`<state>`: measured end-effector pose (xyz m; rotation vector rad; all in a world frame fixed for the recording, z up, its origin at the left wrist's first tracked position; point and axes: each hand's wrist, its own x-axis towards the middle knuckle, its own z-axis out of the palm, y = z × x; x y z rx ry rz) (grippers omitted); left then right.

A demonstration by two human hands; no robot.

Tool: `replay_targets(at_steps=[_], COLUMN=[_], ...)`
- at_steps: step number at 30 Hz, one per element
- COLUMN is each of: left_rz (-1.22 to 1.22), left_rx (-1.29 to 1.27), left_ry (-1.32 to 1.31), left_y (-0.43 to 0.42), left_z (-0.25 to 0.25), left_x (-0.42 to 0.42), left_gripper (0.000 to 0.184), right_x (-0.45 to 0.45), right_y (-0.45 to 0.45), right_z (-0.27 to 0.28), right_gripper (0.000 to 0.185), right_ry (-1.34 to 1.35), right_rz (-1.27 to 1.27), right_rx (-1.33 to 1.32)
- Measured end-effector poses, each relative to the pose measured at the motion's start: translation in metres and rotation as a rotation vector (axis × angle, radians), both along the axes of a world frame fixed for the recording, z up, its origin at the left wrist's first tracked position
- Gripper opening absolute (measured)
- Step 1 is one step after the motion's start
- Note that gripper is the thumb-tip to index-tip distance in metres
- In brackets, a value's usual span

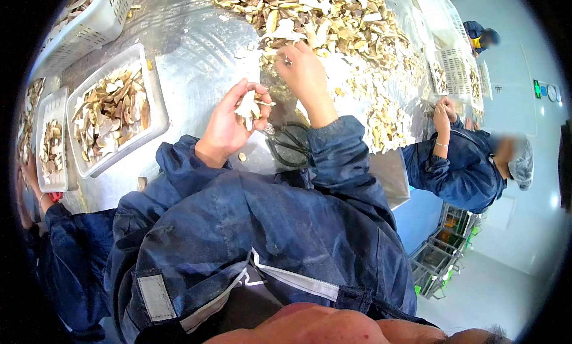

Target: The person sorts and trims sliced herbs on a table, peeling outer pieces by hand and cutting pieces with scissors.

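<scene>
Left hand half closed, palm up, fingers curled round several pale slices; right hand ahead and to its right, fingers bent inward, whether gripping anything cannot be told. Large pile of similar pieces lies just beyond the right hand; scissors rest nearer the body, between the wrists; filled tray stands left of the left hand.

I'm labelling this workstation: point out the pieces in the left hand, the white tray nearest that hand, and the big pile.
Pieces [248,110] in the left hand [225,128]: head view, middle of the pale cluster.
White tray [157,104]: head view, rim facing that hand.
Big pile [339,23]: head view, its upper middle.
</scene>
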<state>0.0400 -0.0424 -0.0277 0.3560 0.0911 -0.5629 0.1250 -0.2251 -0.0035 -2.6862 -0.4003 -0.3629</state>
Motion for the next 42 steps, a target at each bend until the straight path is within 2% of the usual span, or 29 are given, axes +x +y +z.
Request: replay_targets(at_steps=[3, 5, 9, 12, 15, 18, 21, 24, 29, 33, 35, 42], left_rz=[0.018, 0.048, 0.052, 0.043, 0.051, 0.068, 0.081, 0.072, 0.017, 0.038, 0.033, -0.022], left_rx=[0.063, 0.140, 0.178, 0.164, 0.192, 0.224, 0.250, 0.279, 0.333, 0.274, 0.286, 0.423], left_ry=[0.023, 0.027, 0.012, -0.030, -0.053, -0.056, -0.040, -0.025, -0.044, -0.025, -0.011, -0.129], left_y=[-0.003, -0.005, -0.004, -0.001, -0.002, -0.003, -0.003, -0.004, -0.004, -0.004, -0.004, -0.007], left_z=[0.008, 0.013, 0.010, 0.001, 0.002, 0.005, 0.010, 0.020, 0.015, 0.011, 0.014, 0.015], left_x=[-0.003, -0.004, -0.003, -0.002, -0.002, -0.002, -0.003, -0.004, -0.005, -0.003, -0.003, -0.005], left_gripper=[0.024, 0.018, 0.017, 0.018, 0.017, 0.018, 0.019, 0.020, 0.018, 0.016, 0.015, 0.016], right_x=[-0.020, -0.030, -0.047, -0.056, -0.061, -0.065, -0.066, -0.071, -0.070, -0.069, -0.071, -0.076], right_y=[-0.005, -0.011, -0.012, -0.009, -0.010, -0.008, -0.010, -0.006, -0.006, -0.008, -0.006, -0.004], right_z=[0.015, 0.024, 0.034, 0.037, 0.026, 0.026, 0.034, 0.046, 0.033, 0.034, 0.031, 0.031], right_gripper=[0.017, 0.019, 0.025, 0.024, 0.021, 0.018, 0.019, 0.018, 0.017, 0.016, 0.013, 0.007], right_ry=[0.062, 0.225, 0.429, 0.315, 0.377, 0.580, 0.698, 0.789, 0.807, 0.855, 0.849, 0.840], right_rz=[-0.028, -0.068, -0.112, -0.060, 0.003, 0.022, 0.042, 0.029, 0.119, 0.052, 0.077, 0.090], right_rx=[0.177, 0.261, 0.386, 0.384, 0.674, 0.983, 1.129, 1.144, 1.133, 1.249, 1.198, 1.190])
